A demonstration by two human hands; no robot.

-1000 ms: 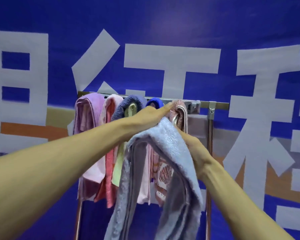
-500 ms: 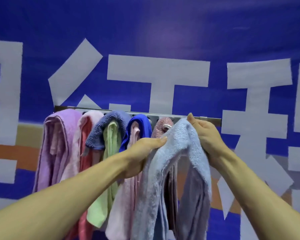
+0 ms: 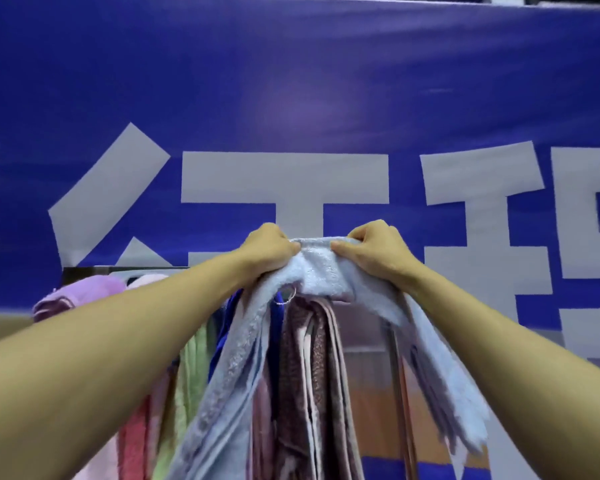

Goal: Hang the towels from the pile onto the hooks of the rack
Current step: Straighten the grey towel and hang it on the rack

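Pale blue towel point(image 3: 321, 273): held high at the right end of the rack point(image 3: 84, 271), with its middle bunched into a short band between both hands. One end hangs down the left in front of the hung towels. The other trails down the right across the rack's post point(image 3: 404, 410). Whether it sits on a hook cannot be told, as the cloth covers that spot. Left hand point(image 3: 269, 249): clenched on the band's left end, thumb pressed onto the cloth. Right hand point(image 3: 374, 252): clenched on the band's right end, fingers curled over the top edge, thumb on the near face. Both forearms are bare and reach up from the lower corners. Metal loop point(image 3: 290, 295): just under the band, beside the left hand. Hung towels, left to right: lilac towel point(image 3: 80, 294); pink towel point(image 3: 146, 280); red towel point(image 3: 136, 441), seen low under the left forearm; green towel point(image 3: 191, 368); dark blue towel point(image 3: 275, 341); brown towel point(image 3: 302, 375), patterned, right behind the pale blue one. Banner point(image 3: 291, 81): blue with large pale grey characters, filling the wall behind the rack.
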